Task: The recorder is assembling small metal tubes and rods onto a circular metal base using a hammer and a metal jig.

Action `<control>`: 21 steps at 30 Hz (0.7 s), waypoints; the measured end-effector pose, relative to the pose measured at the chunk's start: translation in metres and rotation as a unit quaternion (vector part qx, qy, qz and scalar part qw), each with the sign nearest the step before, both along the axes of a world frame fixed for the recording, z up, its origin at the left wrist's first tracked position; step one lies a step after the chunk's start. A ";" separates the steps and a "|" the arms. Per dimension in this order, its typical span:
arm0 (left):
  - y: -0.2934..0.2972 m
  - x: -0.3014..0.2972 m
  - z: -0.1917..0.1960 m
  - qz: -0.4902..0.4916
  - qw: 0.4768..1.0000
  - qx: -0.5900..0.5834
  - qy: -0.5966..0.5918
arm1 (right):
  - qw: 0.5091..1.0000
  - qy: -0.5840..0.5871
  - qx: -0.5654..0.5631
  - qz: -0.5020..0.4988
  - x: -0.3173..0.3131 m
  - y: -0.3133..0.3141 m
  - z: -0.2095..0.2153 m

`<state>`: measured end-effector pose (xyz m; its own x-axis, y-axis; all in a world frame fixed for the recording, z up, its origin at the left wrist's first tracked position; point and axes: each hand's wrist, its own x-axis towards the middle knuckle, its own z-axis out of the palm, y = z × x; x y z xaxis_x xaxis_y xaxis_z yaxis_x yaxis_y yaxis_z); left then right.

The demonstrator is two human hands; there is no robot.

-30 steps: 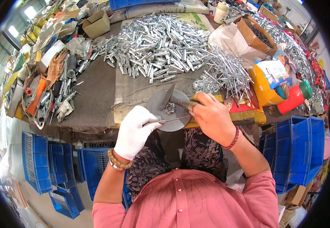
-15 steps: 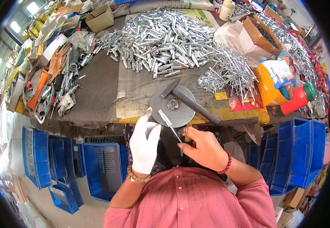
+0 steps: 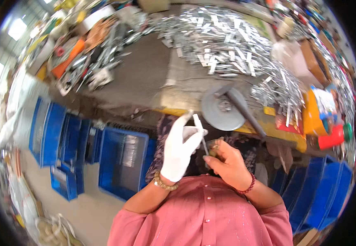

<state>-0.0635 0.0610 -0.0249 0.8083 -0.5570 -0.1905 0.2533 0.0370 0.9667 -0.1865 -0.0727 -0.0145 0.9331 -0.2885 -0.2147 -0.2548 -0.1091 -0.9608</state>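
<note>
A thin metal rod with a bright silvery sleeve (image 3: 198, 122) on its upper end stands tilted between my hands, in front of the bench edge. My left hand (image 3: 178, 149), in a white glove, has its thumb and fingers closed about the sleeve. Bare, with a red bead bracelet at the wrist, my right hand (image 3: 230, 163) pinches the lower end of the rod between thumb and fingers. Just beyond them lies a round grey metal disc (image 3: 211, 114) with a small lumpy piece at its centre. A hammer (image 3: 243, 110) rests across the disc, its handle toward me.
A large heap of metal sleeves (image 3: 214, 39) covers the back of the bench, with thin rods (image 3: 280, 92) piled at its right. Tools and rags (image 3: 92, 61) lie left. Blue bins (image 3: 122, 162) stand below, left and right. A red jar (image 3: 331, 137) sits far right.
My view has swung left, so the bench appears farther right. The gloved left hand has come onto the sleeve, which was apart from its fingertips. My right hand keeps its pinch on the rod.
</note>
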 end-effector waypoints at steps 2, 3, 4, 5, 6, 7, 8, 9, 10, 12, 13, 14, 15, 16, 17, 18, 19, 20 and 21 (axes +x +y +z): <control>0.012 0.003 -0.010 0.009 1.000 -0.022 -0.001 | 1.000 0.006 -0.002 0.009 0.002 0.003 -0.009; 0.019 0.006 -0.013 0.011 1.000 -0.019 -0.015 | 1.000 0.012 0.001 0.021 -0.001 0.001 -0.013; 0.028 0.012 -0.012 0.012 1.000 0.001 0.001 | 0.999 -0.006 -0.041 0.017 -0.002 -0.002 -0.011; 0.043 0.016 -0.021 0.044 0.998 0.016 -0.029 | 0.996 -0.031 -0.079 0.019 -0.002 -0.006 -0.009; 0.061 0.022 -0.028 0.076 0.995 0.049 -0.034 | 0.996 -0.044 -0.071 -0.011 -0.003 -0.012 -0.006; 0.082 0.029 -0.034 0.103 0.991 0.081 -0.037 | 0.995 -0.055 -0.064 -0.045 -0.004 -0.020 -0.003; 0.106 0.036 -0.051 0.149 0.981 0.118 -0.050 | 0.995 -0.051 -0.057 -0.070 -0.003 -0.029 0.000; 0.125 0.039 -0.051 0.188 0.969 0.161 -0.014 | 0.992 -0.048 -0.049 -0.103 -0.004 -0.039 -0.001; 0.152 0.044 -0.083 0.242 0.958 0.156 0.007 | 0.992 -0.044 -0.045 -0.110 -0.006 -0.050 -0.005; 0.222 0.048 -0.160 0.327 0.898 0.290 -0.058 | 0.991 -0.047 -0.021 -0.122 -0.003 -0.059 -0.007; 0.250 0.046 -0.189 0.368 0.888 0.275 0.001 | 0.992 -0.045 -0.018 -0.117 -0.001 -0.061 -0.010; 0.279 0.042 -0.212 0.392 0.873 0.282 0.063 | 0.993 -0.049 -0.008 -0.105 0.002 -0.062 -0.013; 0.301 0.035 -0.230 0.425 0.865 0.236 0.123 | 0.994 -0.053 0.002 -0.093 0.006 -0.064 -0.016; 0.293 0.038 -0.228 0.415 0.848 0.292 0.150 | 0.993 -0.054 -0.006 -0.106 -0.001 -0.067 -0.014; 0.289 0.044 -0.241 0.402 0.856 0.288 0.150 | 0.991 -0.054 -0.016 -0.121 -0.007 -0.069 -0.012; 0.299 0.044 -0.256 0.408 0.846 0.304 0.159 | 0.991 -0.053 -0.015 -0.121 -0.005 -0.070 -0.013; 0.306 0.043 -0.262 0.415 0.835 0.320 0.168 | 0.992 -0.051 -0.012 -0.115 -0.002 -0.071 -0.014; 0.311 0.045 -0.268 0.417 0.832 0.323 0.172 | 0.992 -0.053 -0.006 -0.115 0.001 -0.071 -0.014; 0.309 0.048 -0.268 0.416 0.832 0.324 0.173 | 0.991 -0.054 -0.002 -0.119 0.001 -0.072 -0.014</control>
